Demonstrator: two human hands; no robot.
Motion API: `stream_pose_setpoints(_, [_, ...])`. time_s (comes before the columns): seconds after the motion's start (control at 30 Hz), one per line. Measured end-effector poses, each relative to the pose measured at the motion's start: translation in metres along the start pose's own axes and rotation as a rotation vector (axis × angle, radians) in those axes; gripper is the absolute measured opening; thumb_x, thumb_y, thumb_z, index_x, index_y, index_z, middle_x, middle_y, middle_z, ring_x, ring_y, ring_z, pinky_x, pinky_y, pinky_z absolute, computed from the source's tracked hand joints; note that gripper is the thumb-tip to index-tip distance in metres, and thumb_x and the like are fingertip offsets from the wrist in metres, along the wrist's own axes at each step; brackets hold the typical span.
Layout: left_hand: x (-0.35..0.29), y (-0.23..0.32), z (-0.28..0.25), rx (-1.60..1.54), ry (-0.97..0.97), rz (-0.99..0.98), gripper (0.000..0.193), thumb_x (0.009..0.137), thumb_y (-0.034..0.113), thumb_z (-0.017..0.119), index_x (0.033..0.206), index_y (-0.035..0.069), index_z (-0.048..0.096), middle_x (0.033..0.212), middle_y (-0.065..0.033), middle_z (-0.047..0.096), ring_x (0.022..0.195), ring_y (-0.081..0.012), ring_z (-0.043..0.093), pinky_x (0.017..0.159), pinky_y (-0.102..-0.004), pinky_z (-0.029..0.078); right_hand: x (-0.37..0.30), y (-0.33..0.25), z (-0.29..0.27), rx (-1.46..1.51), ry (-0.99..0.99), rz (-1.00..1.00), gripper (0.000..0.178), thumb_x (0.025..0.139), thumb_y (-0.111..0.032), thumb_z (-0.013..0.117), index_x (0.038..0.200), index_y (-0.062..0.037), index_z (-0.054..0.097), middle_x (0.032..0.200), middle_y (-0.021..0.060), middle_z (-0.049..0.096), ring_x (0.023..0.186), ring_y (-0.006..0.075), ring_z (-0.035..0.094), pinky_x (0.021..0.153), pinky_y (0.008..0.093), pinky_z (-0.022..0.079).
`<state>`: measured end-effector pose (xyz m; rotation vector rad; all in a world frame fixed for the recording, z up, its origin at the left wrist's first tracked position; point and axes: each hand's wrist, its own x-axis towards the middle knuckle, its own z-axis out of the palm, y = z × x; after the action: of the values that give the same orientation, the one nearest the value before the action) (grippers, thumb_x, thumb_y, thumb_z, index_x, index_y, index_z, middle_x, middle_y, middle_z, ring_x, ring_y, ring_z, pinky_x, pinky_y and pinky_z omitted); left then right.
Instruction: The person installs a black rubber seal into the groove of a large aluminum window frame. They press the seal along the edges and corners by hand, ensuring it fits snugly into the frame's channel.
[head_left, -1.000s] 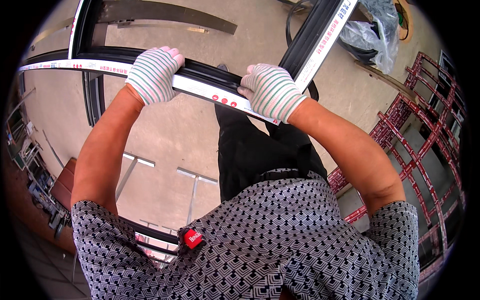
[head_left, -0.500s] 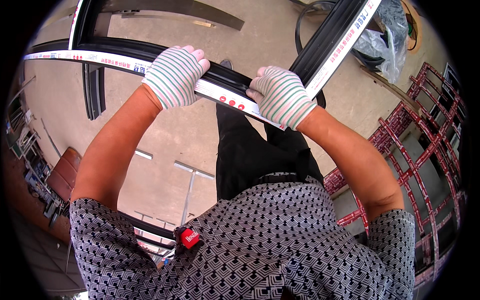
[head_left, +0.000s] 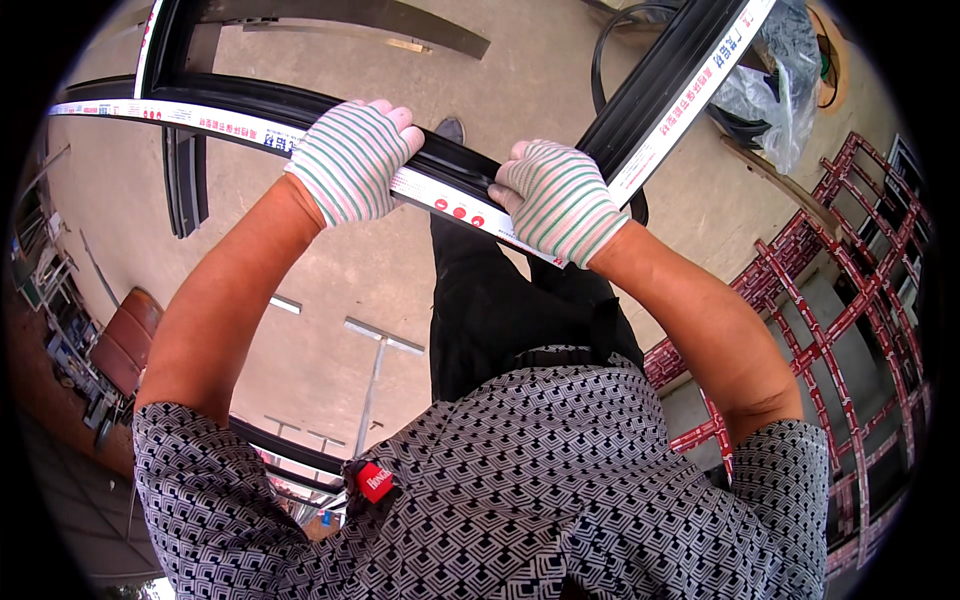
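A black window frame with white printed film along its outer face spans the upper part of the head view. My left hand, in a striped knit glove, is closed over its near bar, fingers across the far side. Close to the right corner, my right hand, gloved alike, is closed on the same bar. Its thumb lies along the black inner groove, and a dark strip runs in that groove between my hands. The undersides of both grips are hidden.
Clear plastic wrapping and a black cable lie beyond the frame's right side. To the right stands a lattice of red-wrapped bars. A dark profile sits below the frame at left, and a T-shaped metal stand is nearer.
Both hands keep their hold on the window frame. They and the frame's near corner sit slightly lower in the picture, and the right fingers have shifted a little.
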<state>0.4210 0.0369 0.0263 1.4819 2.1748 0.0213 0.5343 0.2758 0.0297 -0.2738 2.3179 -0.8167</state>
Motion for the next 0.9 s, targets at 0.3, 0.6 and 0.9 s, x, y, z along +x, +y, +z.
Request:
stream_pose_setpoints(0.3, [0.008,0.014,0.006,-0.033,0.02,0.007,0.035,0.074,0.032,0.086,0.093,0.008,0.07,0.091,-0.0093,0.063,0.092,-0.0282,0.066,0.083,-0.0409,0.054,0.0,0.003,0.001,0.001,0.019,-0.015,0.023,0.096,-0.022,0.066,0.096,-0.0025,0.078,0.094,0.0172,0.069,0.094,0.0361,0.07,0.088,0.0457,0.055])
stream_pose_setpoints(0.6, [0.009,0.016,0.005,-0.051,0.01,0.019,0.039,0.075,0.034,0.086,0.098,0.007,0.07,0.094,-0.0099,0.065,0.094,-0.0289,0.066,0.083,-0.0409,0.054,0.003,0.002,-0.001,0.008,-0.003,-0.004,0.026,0.099,-0.023,0.064,0.093,-0.002,0.078,0.093,0.0185,0.069,0.095,0.037,0.07,0.086,0.0474,0.055])
stream_pose_setpoints(0.9, [0.024,0.039,0.003,-0.135,-0.089,0.021,0.037,0.079,0.035,0.082,0.097,0.006,0.068,0.096,-0.0121,0.066,0.097,-0.0304,0.067,0.085,-0.0429,0.054,0.004,0.008,0.01,0.01,0.016,0.009,0.027,0.097,-0.025,0.066,0.086,-0.0024,0.075,0.089,0.0201,0.067,0.09,0.0395,0.068,0.082,0.0503,0.054])
